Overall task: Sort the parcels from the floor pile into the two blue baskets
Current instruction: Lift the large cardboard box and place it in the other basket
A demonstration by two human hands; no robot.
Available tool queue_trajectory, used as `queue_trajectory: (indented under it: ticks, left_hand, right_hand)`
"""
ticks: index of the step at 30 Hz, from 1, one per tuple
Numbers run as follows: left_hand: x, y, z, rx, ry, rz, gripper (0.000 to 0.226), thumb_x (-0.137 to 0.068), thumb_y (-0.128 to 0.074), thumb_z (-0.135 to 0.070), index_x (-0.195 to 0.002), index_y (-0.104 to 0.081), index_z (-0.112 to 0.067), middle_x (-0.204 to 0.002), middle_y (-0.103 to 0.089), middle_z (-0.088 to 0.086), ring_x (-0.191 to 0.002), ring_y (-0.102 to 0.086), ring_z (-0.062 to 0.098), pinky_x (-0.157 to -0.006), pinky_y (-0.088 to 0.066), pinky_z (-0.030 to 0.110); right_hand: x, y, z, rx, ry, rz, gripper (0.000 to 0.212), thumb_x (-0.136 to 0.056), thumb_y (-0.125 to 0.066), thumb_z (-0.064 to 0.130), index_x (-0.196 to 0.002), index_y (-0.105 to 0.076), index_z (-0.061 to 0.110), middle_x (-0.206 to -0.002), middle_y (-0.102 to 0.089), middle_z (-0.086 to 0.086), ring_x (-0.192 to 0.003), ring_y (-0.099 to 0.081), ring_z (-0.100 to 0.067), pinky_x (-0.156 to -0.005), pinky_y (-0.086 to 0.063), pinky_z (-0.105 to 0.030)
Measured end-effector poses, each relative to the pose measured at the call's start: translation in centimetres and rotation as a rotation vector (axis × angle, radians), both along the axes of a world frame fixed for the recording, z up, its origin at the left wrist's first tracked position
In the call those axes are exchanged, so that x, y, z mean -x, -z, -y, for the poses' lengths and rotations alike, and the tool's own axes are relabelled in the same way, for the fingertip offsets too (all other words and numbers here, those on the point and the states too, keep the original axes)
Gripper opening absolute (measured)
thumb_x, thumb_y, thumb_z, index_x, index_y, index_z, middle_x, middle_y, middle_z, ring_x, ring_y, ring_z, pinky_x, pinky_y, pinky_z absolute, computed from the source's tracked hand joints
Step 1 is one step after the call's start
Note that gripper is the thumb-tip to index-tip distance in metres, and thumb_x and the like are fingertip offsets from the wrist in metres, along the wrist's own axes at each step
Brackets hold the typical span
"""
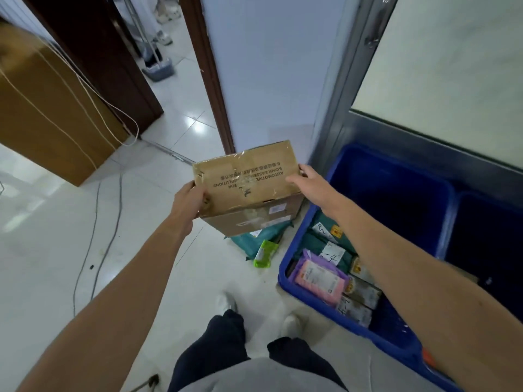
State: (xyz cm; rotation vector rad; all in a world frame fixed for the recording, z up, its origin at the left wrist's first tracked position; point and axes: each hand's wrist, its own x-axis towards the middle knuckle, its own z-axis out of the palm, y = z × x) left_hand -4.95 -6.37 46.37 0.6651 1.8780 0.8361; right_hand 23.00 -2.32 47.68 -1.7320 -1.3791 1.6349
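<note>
I hold a brown cardboard box [249, 182] with printed black text in the air in front of me. My left hand [189, 199] grips its left edge and my right hand [304, 178] grips its right edge. Under the box, on the floor, lie a teal mailer bag [246, 244] and a small green packet [264, 253]. To the right stands a blue basket [291, 267] with several parcels in its near end, among them a pink and purple packet [321, 280]. A second blue basket [452, 210] stands beside it on the far right, its inside dark.
A brown wooden cabinet [51, 114] stands at the left with cables [96, 222] trailing over the white tiled floor. Ahead is a dark door frame [209, 75]; a glass partition [441, 80] runs behind the baskets. My feet [226, 302] stand near the basket.
</note>
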Motion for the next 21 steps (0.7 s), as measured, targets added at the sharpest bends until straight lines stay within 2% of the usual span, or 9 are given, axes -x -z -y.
queue_trajectory:
  ticks: [3, 5, 7, 9, 12, 14, 17, 19, 21]
  left_hand:
    - [-1.5, -2.6, 1.2, -0.047, 0.075, -0.037, 0.041, -0.088, -0.056, -0.029, -0.128, -0.063, -0.022, -0.108, -0.067, 0.002, -0.085, -0.060, 0.015, -0.065, -0.049, 0.028]
    - [-2.3, -4.1, 1.5, -0.097, 0.123, -0.057, 0.041, -0.089, -0.055, -0.031, -0.128, -0.063, -0.025, -0.112, -0.069, 0.001, -0.091, -0.062, 0.015, -0.073, -0.054, 0.032]
    - [-3.2, -5.7, 1.8, -0.140, 0.164, -0.071, 0.041, -0.092, -0.055, -0.035, -0.131, -0.060, -0.024, -0.109, -0.067, -0.003, -0.095, -0.062, 0.014, -0.081, -0.055, 0.036]
    - [-3.7, -7.0, 2.1, -0.180, 0.183, -0.075, 0.035, -0.096, -0.054, -0.035, -0.130, -0.058, -0.025, -0.100, -0.062, -0.010, -0.094, -0.060, 0.013, -0.078, -0.053, 0.031]
    - [-3.8, -8.3, 2.6, -0.228, 0.231, -0.050, 0.032, -0.096, -0.052, -0.029, -0.127, -0.059, -0.025, -0.100, -0.064, -0.010, -0.098, -0.060, 0.015, -0.076, -0.052, 0.029]
    - [-3.7, -8.8, 3.2, -0.242, 0.254, -0.028, 0.036, -0.095, -0.055, -0.036, -0.129, -0.061, -0.025, -0.106, -0.065, -0.008, -0.097, -0.061, 0.012, -0.080, -0.053, 0.033]
    - [-4.2, -9.6, 4.5, -0.270, 0.302, -0.005, 0.025, -0.092, -0.058, -0.044, -0.111, -0.066, -0.030, -0.107, -0.067, -0.007, -0.098, -0.063, 0.013, -0.083, -0.055, 0.035]
    - [-4.8, -10.0, 5.4, -0.295, 0.340, 0.009, 0.033, -0.086, -0.060, -0.049, -0.112, -0.067, -0.030, -0.112, -0.068, -0.005, -0.100, -0.064, 0.015, -0.087, -0.056, 0.038]
    - [-5.7, -10.2, 6.1, -0.306, 0.363, 0.032, 0.049, -0.079, -0.063, -0.049, -0.121, -0.066, -0.023, -0.115, -0.068, -0.002, -0.102, -0.065, 0.017, -0.083, -0.056, 0.037]
  right_hand:
    - [-2.3, -2.0, 3.1, -0.022, 0.060, 0.017, 0.069, -0.093, -0.058, 0.047, -0.155, -0.032, 0.029, -0.149, -0.041, 0.008, -0.126, -0.047, -0.013, -0.099, -0.037, -0.032]
    - [-3.4, -2.9, 5.0, -0.043, 0.106, 0.017, 0.070, -0.090, -0.059, 0.050, -0.153, -0.036, 0.030, -0.150, -0.044, 0.006, -0.127, -0.050, -0.015, -0.102, -0.040, -0.033]
    - [-4.0, -3.8, 6.7, -0.073, 0.151, -0.009, 0.061, -0.095, -0.058, 0.043, -0.150, -0.040, 0.027, -0.142, -0.051, 0.006, -0.117, -0.055, -0.010, -0.092, -0.044, -0.027]
    - [-4.0, -4.7, 8.0, -0.110, 0.190, -0.026, 0.051, -0.099, -0.056, 0.035, -0.147, -0.044, 0.024, -0.130, -0.056, 0.008, -0.106, -0.056, -0.003, -0.084, -0.044, -0.023]
    - [-3.8, -6.1, 10.0, -0.162, 0.248, -0.024, 0.054, -0.097, -0.057, 0.037, -0.148, -0.043, 0.024, -0.134, -0.054, 0.007, -0.113, -0.055, -0.009, -0.100, -0.045, -0.033]
    - [-3.8, -7.0, 11.6, -0.176, 0.291, -0.017, 0.059, -0.095, -0.058, 0.041, -0.150, -0.040, 0.028, -0.138, -0.054, 0.007, -0.118, -0.055, -0.012, -0.102, -0.045, -0.036]
    - [-4.2, -8.8, 14.1, -0.191, 0.372, -0.015, 0.063, -0.096, -0.058, 0.040, -0.154, -0.035, 0.031, -0.138, -0.056, 0.008, -0.115, -0.056, -0.010, -0.091, -0.044, -0.030]
    - [-4.7, -10.1, 15.8, -0.218, 0.402, 0.015, 0.061, -0.098, -0.057, 0.039, -0.154, -0.034, 0.032, -0.136, -0.057, 0.008, -0.113, -0.058, -0.009, -0.087, -0.045, -0.029]
    - [-5.5, -11.2, 17.7, -0.254, 0.436, 0.044, 0.060, -0.099, -0.057, 0.038, -0.154, -0.034, 0.032, -0.133, -0.058, 0.009, -0.113, -0.059, -0.010, -0.094, -0.047, -0.031]
